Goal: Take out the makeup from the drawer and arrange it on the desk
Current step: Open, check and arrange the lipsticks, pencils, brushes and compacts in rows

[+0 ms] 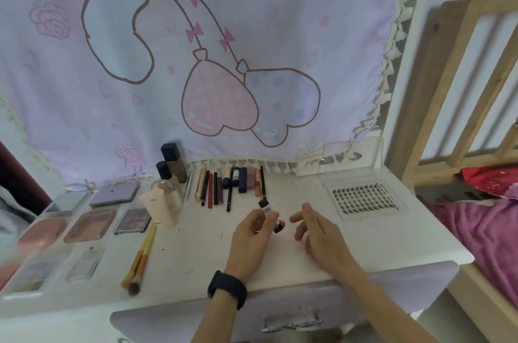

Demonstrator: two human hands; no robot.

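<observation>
Ahead of me hangs a lilac wall cloth (280, 20), printed with a pale cartoon figure outlined in brown. Two strings with pink bows lead down to two heart balloons, a pink one (218, 107) overlapping a bluish dotted one (286, 101). A cream tassel fringe (393, 43) runs down its right edge. To my right stands a bare wooden bed frame (473, 85), with a pink blanket (482, 233) and something red (493, 178) just beyond it.

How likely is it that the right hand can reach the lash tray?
Likely yes: the right hand is open and holds nothing, and the lash tray lies close beside it, with only bare desk between.
</observation>
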